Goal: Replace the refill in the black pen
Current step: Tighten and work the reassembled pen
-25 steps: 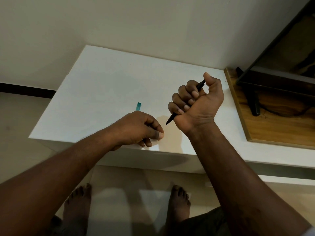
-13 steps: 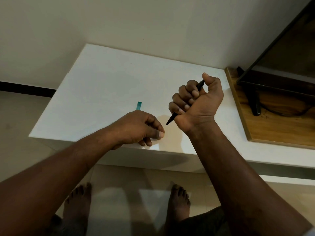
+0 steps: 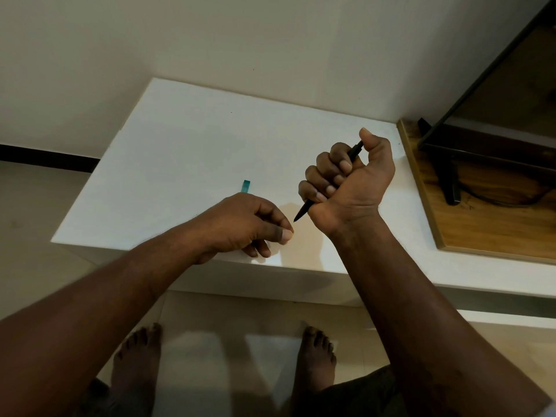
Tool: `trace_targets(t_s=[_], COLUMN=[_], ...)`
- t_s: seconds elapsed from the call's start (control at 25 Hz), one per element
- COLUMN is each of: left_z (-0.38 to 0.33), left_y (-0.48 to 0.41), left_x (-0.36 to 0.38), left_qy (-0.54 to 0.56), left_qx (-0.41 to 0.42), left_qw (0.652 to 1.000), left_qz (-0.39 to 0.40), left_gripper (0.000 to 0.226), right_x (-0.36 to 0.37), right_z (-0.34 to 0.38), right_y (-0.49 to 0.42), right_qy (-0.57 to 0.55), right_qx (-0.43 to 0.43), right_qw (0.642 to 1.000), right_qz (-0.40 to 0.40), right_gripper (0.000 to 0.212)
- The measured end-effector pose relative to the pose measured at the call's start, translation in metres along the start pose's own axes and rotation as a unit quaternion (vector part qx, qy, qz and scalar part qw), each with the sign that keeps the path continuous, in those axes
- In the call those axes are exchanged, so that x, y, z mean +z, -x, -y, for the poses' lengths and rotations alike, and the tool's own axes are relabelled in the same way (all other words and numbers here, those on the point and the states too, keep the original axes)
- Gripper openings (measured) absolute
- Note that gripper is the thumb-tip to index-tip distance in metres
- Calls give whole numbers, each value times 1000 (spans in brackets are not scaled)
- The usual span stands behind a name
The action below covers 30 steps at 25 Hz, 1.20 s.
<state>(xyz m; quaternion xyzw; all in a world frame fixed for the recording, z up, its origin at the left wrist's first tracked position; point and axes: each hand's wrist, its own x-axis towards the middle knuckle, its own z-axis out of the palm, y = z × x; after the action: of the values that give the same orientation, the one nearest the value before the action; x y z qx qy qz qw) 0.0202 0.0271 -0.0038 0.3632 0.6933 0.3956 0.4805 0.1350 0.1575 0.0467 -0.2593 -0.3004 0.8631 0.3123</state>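
My right hand [image 3: 349, 182] is clenched in a fist around the black pen [image 3: 302, 211]. The pen's pointed tip sticks out below the fist toward the left, and its rear end shows under my thumb. My left hand [image 3: 246, 224] hovers over the front edge of the white table [image 3: 186, 152], with thumb and forefinger pinched together just left of the pen tip. Nothing is visible between those fingertips. A short teal end [image 3: 245, 186] pokes out from behind the left hand; I cannot tell whether it is held or lying on the table.
A wooden board [image 3: 481, 227] adjoins the table on the right and carries a black screen stand [image 3: 451, 182] and a cable. A pale wall rises behind. My bare feet stand on the tiled floor [image 3: 228, 350] below the table's front edge.
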Motion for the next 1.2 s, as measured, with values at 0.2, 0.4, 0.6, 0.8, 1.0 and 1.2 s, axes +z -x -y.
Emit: trace_targets(t_s=[0.2, 0.4, 0.6, 0.8, 1.0, 1.2], left_z=[-3, -2, -1, 1, 1, 1], left_y=[1, 2, 1, 0, 0, 0], left_x=[-2, -1, 0, 1, 1, 1], left_qy=[35, 43, 42, 34, 39, 41], left_qx=[11, 18, 17, 13, 13, 14], left_qw=[999, 999, 999, 999, 999, 999], left_qz=[2, 0, 3, -1, 3, 1], left_gripper=[8, 7, 4, 5, 5, 5], right_x=[-1, -1, 1, 5, 7, 7], right_z=[-1, 0, 0, 0, -2, -1], right_y=[0, -1, 0, 1, 2, 3], right_qy=[1, 9, 16, 42, 75, 63], right_qx=[4, 3, -2, -27, -42, -42], right_qw=[1000, 1000, 1000, 998, 995, 996], right_qz=[-1, 4, 11, 35, 49, 51], right_gripper=[52, 52, 49, 51, 55, 54])
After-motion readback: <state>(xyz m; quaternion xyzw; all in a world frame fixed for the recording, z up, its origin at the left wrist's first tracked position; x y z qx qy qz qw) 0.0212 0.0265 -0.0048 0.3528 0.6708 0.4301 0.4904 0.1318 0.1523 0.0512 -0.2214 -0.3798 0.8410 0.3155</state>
